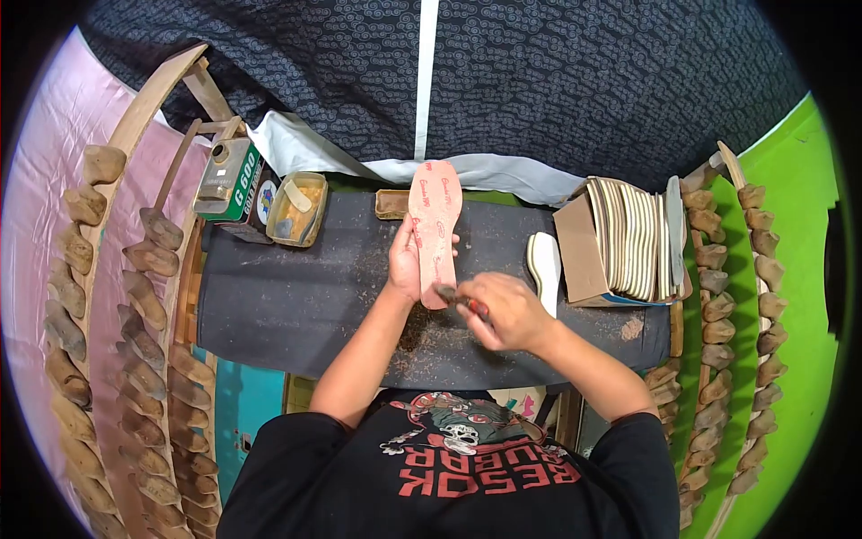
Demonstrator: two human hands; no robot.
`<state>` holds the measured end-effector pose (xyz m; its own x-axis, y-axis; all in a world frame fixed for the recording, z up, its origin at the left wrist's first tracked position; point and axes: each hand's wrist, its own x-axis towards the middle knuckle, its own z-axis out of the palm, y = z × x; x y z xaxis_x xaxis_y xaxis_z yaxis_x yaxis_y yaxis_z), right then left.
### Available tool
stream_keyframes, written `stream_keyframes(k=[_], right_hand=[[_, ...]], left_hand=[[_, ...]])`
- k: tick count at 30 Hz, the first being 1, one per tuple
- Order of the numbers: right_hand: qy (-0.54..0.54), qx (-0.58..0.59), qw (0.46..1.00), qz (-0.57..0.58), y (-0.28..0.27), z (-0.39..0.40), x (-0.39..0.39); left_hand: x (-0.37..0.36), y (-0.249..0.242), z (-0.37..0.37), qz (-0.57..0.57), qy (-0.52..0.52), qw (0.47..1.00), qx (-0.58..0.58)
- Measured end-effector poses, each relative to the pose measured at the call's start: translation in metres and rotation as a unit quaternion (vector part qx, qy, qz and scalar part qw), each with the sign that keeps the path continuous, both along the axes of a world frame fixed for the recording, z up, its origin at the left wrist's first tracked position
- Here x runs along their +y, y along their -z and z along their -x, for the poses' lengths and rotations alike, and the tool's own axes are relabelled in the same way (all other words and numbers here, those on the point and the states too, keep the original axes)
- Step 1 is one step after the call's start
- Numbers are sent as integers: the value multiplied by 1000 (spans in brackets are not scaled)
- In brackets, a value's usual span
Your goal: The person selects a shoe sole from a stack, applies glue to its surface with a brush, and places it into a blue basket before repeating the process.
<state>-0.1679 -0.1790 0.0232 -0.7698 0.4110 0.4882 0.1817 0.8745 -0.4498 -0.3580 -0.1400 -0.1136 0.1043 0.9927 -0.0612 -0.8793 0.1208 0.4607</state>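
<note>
A pink shoe insole (436, 202) with red printed lettering is held upright over the dark table. My left hand (406, 265) is closed around its lower left side, with fingertips showing at the far edge. In my right hand (505, 310) is a small tool with a red handle (476, 308), gripped between the fingers. Its dull brownish end meets the insole's heel; the exact kind of tool cannot be made out.
Bits of debris litter the dark tabletop (278, 296). To the right, white soles (544, 269) lie beside a cardboard box (579, 260) packed with more soles. At left stand a G 600 can (232, 189) and a yellowish tub (301, 202). Shoe lasts (144, 301) line side racks.
</note>
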Motion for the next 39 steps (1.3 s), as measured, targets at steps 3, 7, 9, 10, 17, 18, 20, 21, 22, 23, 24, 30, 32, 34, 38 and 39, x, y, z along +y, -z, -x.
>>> stream_keyframes(k=[3,7,9,10,17,18,20,21,22,23,24,30,32,34,38,39], right_hand=[[4,33,999,20,2,4,4],[57,74,996,9,4,13,39],[82,77,994,-4,0,18,57],[88,88,992,-36,-2,20,64],[79,58,994,-54,1,11,43],[66,38,997,-30,3,8,35],[72,40,997,-8,-2,9,15],[64,41,997,7,0,9,9],[58,40,997,28,1,9,5],[54,36,996,53,1,9,3],[50,33,995,78,1,9,3],[114,127,985,11,0,19,42],[166,148,974,53,-2,25,53],[199,152,967,41,-2,30,58],[192,150,970,14,3,31,35],[194,145,970,14,6,30,25]], left_hand=[[-3,0,3,-13,9,1000,-15],[-12,-23,-15,39,7,997,-66],[-10,-20,-20,29,-9,999,-31],[-10,-18,-21,17,-8,1000,-21],[-3,-24,-18,68,-21,995,-71],[1,-15,-10,68,-22,995,-73],[8,4,3,-17,29,999,-26],[9,-2,1,13,2,1000,-24],[10,-4,2,12,1,1000,-25],[11,-6,2,2,-1,1000,-30],[11,-6,2,-7,-2,999,-34],[6,-23,-18,23,-1,995,-98],[7,-14,-24,-16,16,993,-116],[8,-14,-28,-2,10,995,-102],[14,-24,-24,24,-5,994,-107],[19,-19,-14,-32,40,994,-93]])
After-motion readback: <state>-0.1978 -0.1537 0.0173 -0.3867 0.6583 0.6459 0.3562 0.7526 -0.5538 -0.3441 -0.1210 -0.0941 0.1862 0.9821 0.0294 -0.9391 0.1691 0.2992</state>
